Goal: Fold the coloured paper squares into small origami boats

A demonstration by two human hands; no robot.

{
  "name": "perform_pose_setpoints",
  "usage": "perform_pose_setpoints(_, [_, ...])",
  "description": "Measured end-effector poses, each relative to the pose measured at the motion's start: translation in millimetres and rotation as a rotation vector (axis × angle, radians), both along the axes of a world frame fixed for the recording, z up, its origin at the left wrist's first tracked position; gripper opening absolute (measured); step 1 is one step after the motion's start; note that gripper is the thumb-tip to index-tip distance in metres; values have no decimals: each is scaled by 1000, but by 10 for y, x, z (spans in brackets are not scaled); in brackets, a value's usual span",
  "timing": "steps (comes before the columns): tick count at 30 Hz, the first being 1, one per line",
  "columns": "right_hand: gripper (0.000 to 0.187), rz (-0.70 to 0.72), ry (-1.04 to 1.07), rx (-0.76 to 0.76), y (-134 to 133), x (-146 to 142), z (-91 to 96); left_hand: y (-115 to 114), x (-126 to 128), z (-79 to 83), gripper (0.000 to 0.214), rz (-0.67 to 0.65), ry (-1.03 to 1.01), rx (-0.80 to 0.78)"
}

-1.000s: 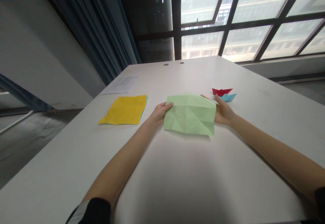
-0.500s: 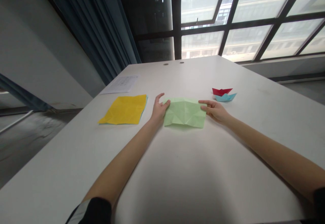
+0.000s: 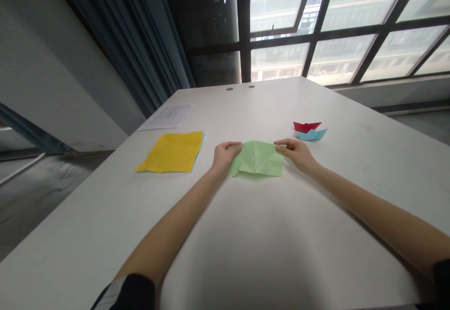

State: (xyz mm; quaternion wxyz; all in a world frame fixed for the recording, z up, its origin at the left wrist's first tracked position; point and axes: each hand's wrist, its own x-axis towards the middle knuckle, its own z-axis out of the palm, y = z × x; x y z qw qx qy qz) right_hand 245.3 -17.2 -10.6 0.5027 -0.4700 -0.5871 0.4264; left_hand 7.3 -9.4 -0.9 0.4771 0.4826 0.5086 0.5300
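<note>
Green paper (image 3: 259,161) lies creased on the table (image 3: 246,244), between our hands. Left hand (image 3: 223,154) and right hand (image 3: 297,153) each pinch a top corner. We judge the fold is cleanest when both corners come in evenly along the existing creases.

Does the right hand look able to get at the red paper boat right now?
Probably yes: the right hand pinches the green paper, and the red paper boat lies just beyond it on the table; only the blue paper boat sits close by.
</note>
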Motion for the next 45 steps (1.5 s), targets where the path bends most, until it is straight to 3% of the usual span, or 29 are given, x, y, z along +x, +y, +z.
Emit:
perform_pose_setpoints(5, [26, -133, -123, 175, -5, -4, 3, -70, -8, 129, 12, 194, 348, 258])
perform_pose_setpoints(10, [23, -223, -203, 267, 9, 9, 9, -134, -4, 260, 6, 142, 391, 446])
perform_pose_setpoints(17, [25, -70, -66, 97, 20, 1, -27, -25, -6, 110, 13, -68, 250, 257])
perform_pose_setpoints(27, [30, -17, -201, 144, -150, -158, 131, -117, 103, 157, 25, -210, 118, 143])
perform_pose_setpoints(35, [26, 25, -262, 362, -310, -279, 202, -216, 245, 272, 27, -247, 36, 225])
perform_pose_setpoints(41, [34, 228, -431, 579, -430, -314, 274, -325, 330, 356, 46, -323, -118, 134])
perform_pose_setpoints(45, [29, 282, -479, 604, -452, -317, 290, -293, 309, 313, 45, -309, -164, 110])
